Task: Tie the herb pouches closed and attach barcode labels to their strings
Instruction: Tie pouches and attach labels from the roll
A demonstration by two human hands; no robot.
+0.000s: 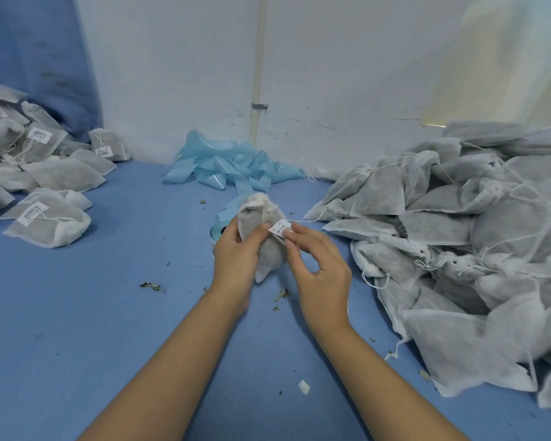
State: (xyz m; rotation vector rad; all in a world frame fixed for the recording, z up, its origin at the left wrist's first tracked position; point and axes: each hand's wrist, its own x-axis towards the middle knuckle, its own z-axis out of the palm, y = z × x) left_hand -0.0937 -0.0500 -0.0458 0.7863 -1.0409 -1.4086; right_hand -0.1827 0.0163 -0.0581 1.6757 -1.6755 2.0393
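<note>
Over the blue table point(77, 313), both hands grip a grey cinched pouch point(261, 224), pinching its label point(280, 226).

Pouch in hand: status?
Left hand grips pouch. Right hand pinches barcode label at its string. Nothing in the way.

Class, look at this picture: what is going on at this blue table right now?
A person is labelling herb pouches. The left hand holds one pouch upright above the table, while the right hand pinches a small white label at the pouch's string. A pile of pouches with no labels showing lies to the right; labelled pouches lie to the left. Blue backing tape is heaped by the wall.
</note>
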